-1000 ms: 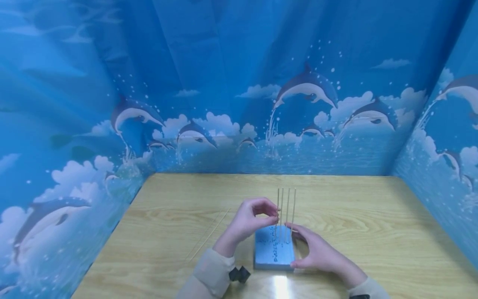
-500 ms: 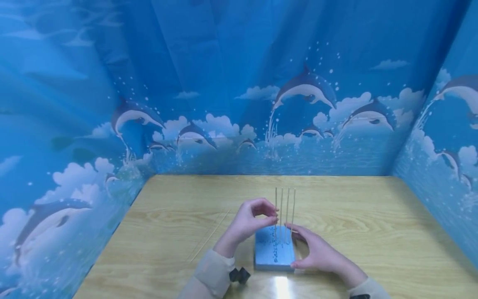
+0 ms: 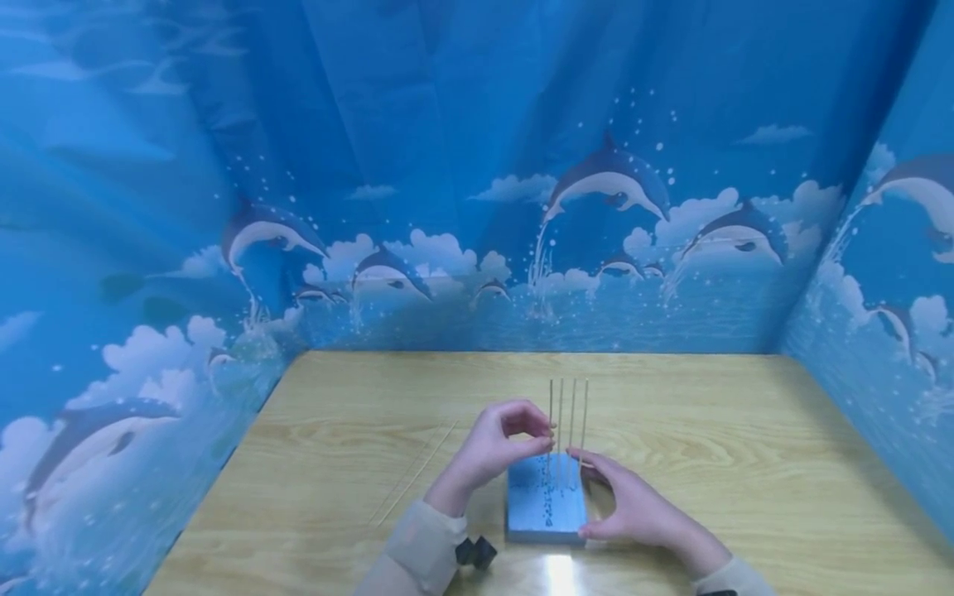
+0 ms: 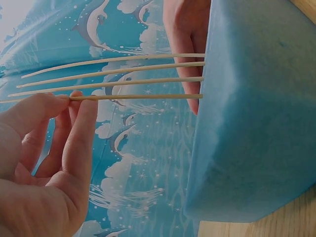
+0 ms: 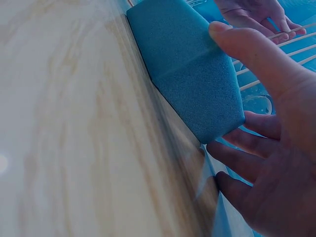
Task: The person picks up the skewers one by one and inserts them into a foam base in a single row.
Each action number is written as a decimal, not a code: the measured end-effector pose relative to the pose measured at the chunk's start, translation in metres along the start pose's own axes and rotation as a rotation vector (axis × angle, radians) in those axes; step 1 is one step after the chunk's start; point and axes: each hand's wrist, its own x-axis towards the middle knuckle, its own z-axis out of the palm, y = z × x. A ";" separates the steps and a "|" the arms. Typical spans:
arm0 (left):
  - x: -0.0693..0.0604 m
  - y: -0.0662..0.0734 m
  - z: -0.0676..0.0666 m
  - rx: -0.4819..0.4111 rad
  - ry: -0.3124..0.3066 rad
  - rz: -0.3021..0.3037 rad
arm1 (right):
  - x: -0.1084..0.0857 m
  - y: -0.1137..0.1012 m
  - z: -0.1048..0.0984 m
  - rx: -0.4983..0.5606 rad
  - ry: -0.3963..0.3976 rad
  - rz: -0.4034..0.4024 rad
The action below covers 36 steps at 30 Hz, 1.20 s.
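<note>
A blue foam block [image 3: 525, 511] with many small holes in its top lies on the table. Several thin bamboo skewers [image 3: 572, 414] stand in a row in it, nearly upright. My left hand [image 3: 488, 451] pinches the leftmost skewer [image 4: 148, 97] between thumb and fingertips, above the block; its lower end is in the foam. On the block's right side, my right hand [image 3: 633, 505] grips it, with the thumb near the front corner and the fingers toward the back. In the right wrist view, the thumb [image 5: 252, 52] presses one edge of the foam.
Two loose skewers [image 3: 417, 474] lie slantwise on the wooden table [image 3: 313, 463], left of my left hand. A blue dolphin-print curtain [image 3: 447, 165] stands behind the table and along both sides. Black trackers [image 3: 475, 552] sit by my left cuff.
The top of the pinched skewer has shifted slightly left, so it stands a little straighter. Both hands keep about the same place, and the block has not visibly moved.
</note>
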 end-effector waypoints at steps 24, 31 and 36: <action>-0.004 0.004 -0.011 0.013 0.022 0.003 | 0.004 0.000 0.000 -0.005 -0.004 0.001; -0.009 0.012 -0.038 -0.055 0.085 -0.024 | 0.004 0.001 0.002 -0.006 -0.010 0.009; -0.011 0.017 -0.060 -0.060 0.134 -0.063 | 0.002 0.002 0.002 -0.003 -0.004 0.018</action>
